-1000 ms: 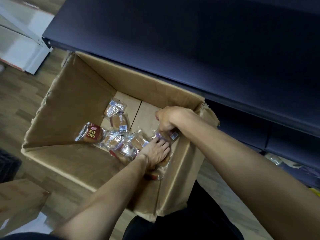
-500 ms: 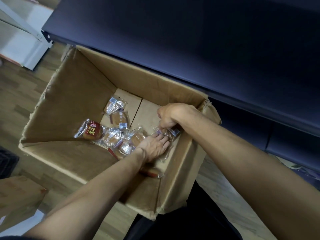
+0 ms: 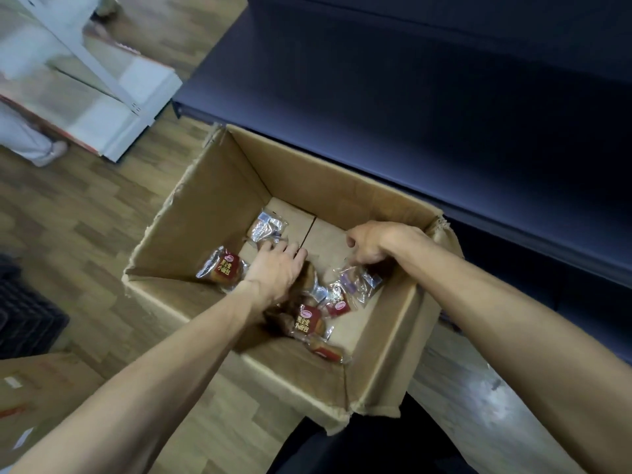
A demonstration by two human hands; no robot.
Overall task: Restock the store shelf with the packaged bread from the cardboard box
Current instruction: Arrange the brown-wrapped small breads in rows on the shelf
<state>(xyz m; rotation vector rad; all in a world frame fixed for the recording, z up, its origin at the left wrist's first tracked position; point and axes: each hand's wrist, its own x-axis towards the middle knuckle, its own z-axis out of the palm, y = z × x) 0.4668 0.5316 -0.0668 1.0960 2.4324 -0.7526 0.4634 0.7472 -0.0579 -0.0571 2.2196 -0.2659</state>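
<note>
Down inside the brown cardboard box [image 3: 386,340], right hand [image 3: 371,244] pinches a clear-wrapped bread packet [image 3: 357,280], lifting it by the wrapper edge. Left hand [image 3: 277,268] lies over the red-labelled bread packets [image 3: 306,323], fingers curled, probably gathering several; grip unclear. Dark blue shelf [image 3: 427,107] just behind.

bread packet [image 3: 305,322], red label reading 黑全麦小面包, small logo illegible
</note>
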